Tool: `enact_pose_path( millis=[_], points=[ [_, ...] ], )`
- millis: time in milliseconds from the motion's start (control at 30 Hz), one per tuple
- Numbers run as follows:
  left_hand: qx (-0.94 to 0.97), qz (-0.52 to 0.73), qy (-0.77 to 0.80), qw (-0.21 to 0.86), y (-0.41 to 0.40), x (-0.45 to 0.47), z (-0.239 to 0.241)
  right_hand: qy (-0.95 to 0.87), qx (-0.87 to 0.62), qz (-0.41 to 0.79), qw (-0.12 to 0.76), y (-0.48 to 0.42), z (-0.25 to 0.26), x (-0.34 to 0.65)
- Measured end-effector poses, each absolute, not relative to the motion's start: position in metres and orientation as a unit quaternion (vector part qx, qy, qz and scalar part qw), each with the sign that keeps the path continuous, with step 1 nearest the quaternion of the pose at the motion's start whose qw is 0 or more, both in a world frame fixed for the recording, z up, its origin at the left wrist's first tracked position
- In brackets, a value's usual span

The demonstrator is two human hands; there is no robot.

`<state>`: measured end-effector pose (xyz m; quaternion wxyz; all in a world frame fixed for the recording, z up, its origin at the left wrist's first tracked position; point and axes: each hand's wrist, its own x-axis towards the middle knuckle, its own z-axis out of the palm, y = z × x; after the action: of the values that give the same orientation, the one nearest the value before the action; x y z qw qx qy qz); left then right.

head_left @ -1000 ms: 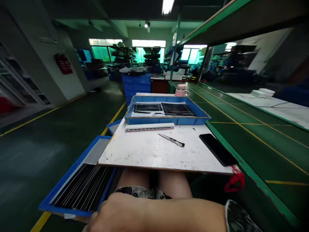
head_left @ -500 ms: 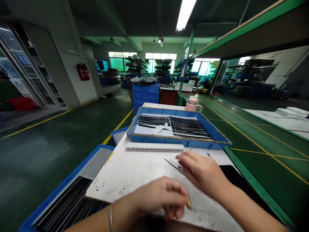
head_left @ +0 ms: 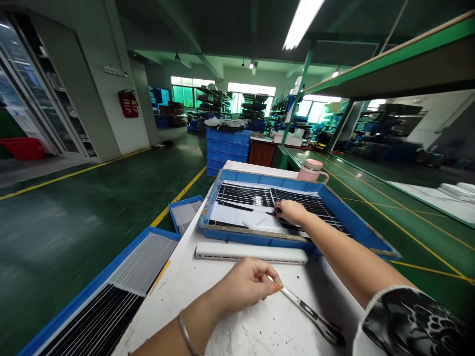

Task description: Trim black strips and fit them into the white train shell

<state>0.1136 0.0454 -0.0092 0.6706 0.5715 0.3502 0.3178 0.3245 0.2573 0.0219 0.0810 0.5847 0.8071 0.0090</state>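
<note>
My right hand point(head_left: 291, 211) reaches into the blue tray point(head_left: 256, 239); its fingers are closed on the end of a black strip point(head_left: 275, 212). Rows of black strips point(head_left: 247, 193) lie on white sheeting around it. Above the white tabletop point(head_left: 208, 306), my left hand point(head_left: 248, 284) is closed, thumb and forefinger pinched together. Something tan-orange shows at its fingertips, too small to make out. A slim craft knife point(head_left: 311, 314) has its pointed end right by those fingertips; whether they touch it I cannot tell. A long white bar point(head_left: 250, 252) lies between the left hand and the tray.
A pink mug point(head_left: 310, 170) stands behind the tray. On the lower left, another blue tray point(head_left: 100, 267) holds grey and black strips, with a smaller tray point(head_left: 185, 215) beyond it. Stacked blue crates point(head_left: 227, 151) stand past the table's far end.
My right hand has moved from beside the knife forward into the tray and closed on a black strip. The left hand stays low over the table. The view has shifted slightly.
</note>
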Motion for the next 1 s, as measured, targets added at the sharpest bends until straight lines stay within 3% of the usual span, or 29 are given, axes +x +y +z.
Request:
enact_pose_path(
  millis=[233, 533, 767, 1000],
  points=[
    [0.585, 0.317, 0.332, 0.669, 0.051, 0.107, -0.007, 0.794, 0.606, -0.017, 0.036, 0.253, 0.024, 0.320],
    [0.583, 0.400, 0.334, 0.623, 0.049, 0.098, 0.003, 0.724, 0.641, -0.065, -0.246, 0.178, 0.071, 0.357],
    [0.517, 0.530, 0.350, 0.574, 0.044, 0.087, 0.018, 0.719, 0.525, -0.223, -0.397, 0.061, 0.023, 0.373],
    [0.497, 0.598, 0.341, 0.528, 0.034, 0.085, 0.025, 0.737, 0.474, -0.238, -0.419, 0.026, -0.010, 0.354]
  ],
)
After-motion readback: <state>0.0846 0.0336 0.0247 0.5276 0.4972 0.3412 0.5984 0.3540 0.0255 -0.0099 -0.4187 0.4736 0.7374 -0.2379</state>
